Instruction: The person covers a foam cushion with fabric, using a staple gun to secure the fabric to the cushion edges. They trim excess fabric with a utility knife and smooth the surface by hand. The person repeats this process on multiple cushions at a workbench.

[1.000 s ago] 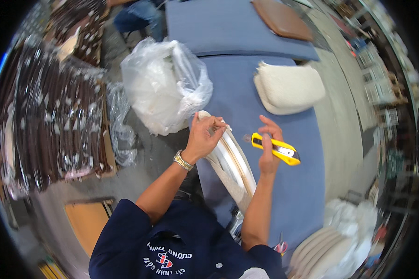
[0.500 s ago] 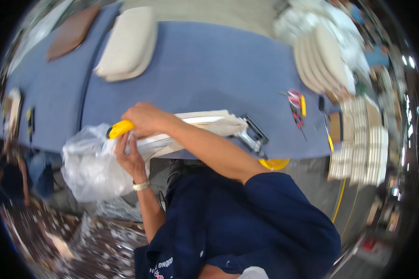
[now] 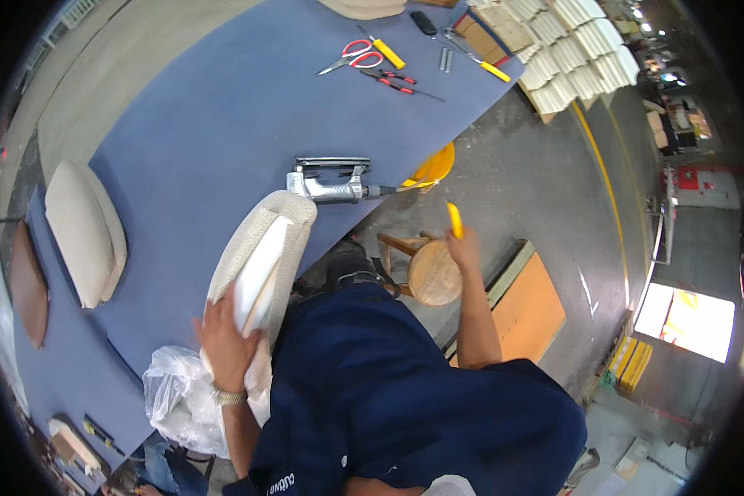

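Worn on the person's head, the left of two side-by-side fisheye cameras looks steeply down from close above the navy shirt [image 3: 422,372], which fills the lower middle. The left hand [image 3: 227,341] and right hand [image 3: 464,246] fall well inside its round field; the blue-covered workbench [image 3: 190,124] spreads leftward, grey floor [image 3: 537,165] rightward, edges bending toward the black rim.

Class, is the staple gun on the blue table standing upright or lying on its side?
Lying on its side: from above, the staple gun shows its profile, flat on the blue table.
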`<state>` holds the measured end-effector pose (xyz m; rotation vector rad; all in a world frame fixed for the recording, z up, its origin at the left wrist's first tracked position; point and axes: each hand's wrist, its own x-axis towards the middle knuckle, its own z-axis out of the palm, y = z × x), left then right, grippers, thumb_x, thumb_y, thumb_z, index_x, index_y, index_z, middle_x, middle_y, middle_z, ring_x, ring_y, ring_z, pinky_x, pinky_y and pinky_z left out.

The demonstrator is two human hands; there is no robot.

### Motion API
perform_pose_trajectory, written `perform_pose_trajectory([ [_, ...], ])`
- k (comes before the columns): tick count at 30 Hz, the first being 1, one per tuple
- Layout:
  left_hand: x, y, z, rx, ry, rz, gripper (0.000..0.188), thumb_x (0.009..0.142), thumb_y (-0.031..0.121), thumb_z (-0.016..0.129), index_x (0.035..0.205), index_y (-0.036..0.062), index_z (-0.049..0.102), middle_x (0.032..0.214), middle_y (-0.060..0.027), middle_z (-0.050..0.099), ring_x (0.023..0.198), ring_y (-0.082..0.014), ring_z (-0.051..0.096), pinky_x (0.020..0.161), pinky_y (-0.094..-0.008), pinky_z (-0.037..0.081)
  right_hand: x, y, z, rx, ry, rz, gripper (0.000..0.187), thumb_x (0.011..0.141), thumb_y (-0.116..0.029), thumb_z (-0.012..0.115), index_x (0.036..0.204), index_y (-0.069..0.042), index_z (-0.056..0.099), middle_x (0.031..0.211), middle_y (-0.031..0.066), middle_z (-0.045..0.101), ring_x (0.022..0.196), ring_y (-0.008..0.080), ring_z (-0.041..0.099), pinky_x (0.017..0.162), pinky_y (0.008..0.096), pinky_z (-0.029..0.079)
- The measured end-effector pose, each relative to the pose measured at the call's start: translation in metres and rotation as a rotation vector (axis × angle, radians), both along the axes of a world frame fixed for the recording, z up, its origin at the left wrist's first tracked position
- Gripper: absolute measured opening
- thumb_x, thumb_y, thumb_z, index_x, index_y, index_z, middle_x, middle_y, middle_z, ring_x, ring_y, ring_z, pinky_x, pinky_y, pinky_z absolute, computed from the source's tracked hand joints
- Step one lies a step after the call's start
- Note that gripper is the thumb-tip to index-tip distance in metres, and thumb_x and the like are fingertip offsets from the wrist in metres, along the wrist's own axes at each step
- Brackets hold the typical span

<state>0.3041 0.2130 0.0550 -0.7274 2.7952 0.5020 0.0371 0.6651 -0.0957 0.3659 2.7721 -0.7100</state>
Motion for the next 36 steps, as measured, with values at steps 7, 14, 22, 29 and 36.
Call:
perform_pose_trajectory([
  [7,-0.003,0.041,-0.052,0.002,0.196,0.196,0.094,0.062,0.001,0.075,0.151,0.0212,0.055,0.132,-0.0231,0.056,0.133,-0.0465,0.049,0.112,-0.0535,0.041,-0.089,0.122,-0.112,0.150,-0.011,-0.242,0.042,0.092,-0.038,0.071,0.110,-0.001,0.074,0.090,0.0219,0.075,0.090,0.0373,0.074,0.077,0.0489,0.055],
  [14,-0.014,0.077,-0.077,-0.204,0.269,0.274,0.089,0.062,0.000,0.075,0.147,0.0231,0.060,0.133,-0.0186,0.056,0.137,-0.0435,0.047,0.113,-0.0531,0.040,-0.201,0.007,-0.042,0.024,0.341,0.164,0.026,0.094,-0.028,0.070,0.107,-0.005,0.073,0.077,0.0154,0.071,0.074,0.0341,0.071,0.066,0.0438,0.053],
  [22,-0.029,0.085,-0.079,-0.194,0.277,0.329,0.092,0.060,0.000,0.079,0.146,0.0241,0.060,0.132,-0.0179,0.058,0.136,-0.0423,0.048,0.112,-0.0529,0.042,-0.209,-0.168,0.002,-0.139,0.443,0.727,0.043,0.084,-0.026,0.077,0.120,-0.006,0.068,0.114,0.0201,0.069,0.109,0.0406,0.065,0.093,0.0507,0.050],
  [29,-0.029,0.078,-0.063,-0.161,0.240,0.331,0.091,0.059,0.002,0.080,0.145,0.0220,0.061,0.127,-0.0180,0.062,0.126,-0.0404,0.056,0.106,-0.0490,0.048,-0.076,-0.239,-0.003,-0.208,0.233,1.324,0.064,0.079,-0.020,0.080,0.137,-0.008,0.055,0.119,0.0148,0.063,0.110,0.0356,0.060,0.094,0.0468,0.048],
  [36,-0.056,0.062,0.004,0.006,0.136,0.295,0.079,0.068,0.020,0.077,0.145,0.0180,0.060,0.105,-0.0140,0.067,0.098,-0.0358,0.065,0.087,-0.0460,0.056,-0.117,-0.258,-0.022,-0.306,0.381,1.117,0.058,0.079,-0.011,0.078,0.133,-0.008,0.057,0.116,0.0156,0.062,0.108,0.0363,0.059,0.090,0.0493,0.048],
])
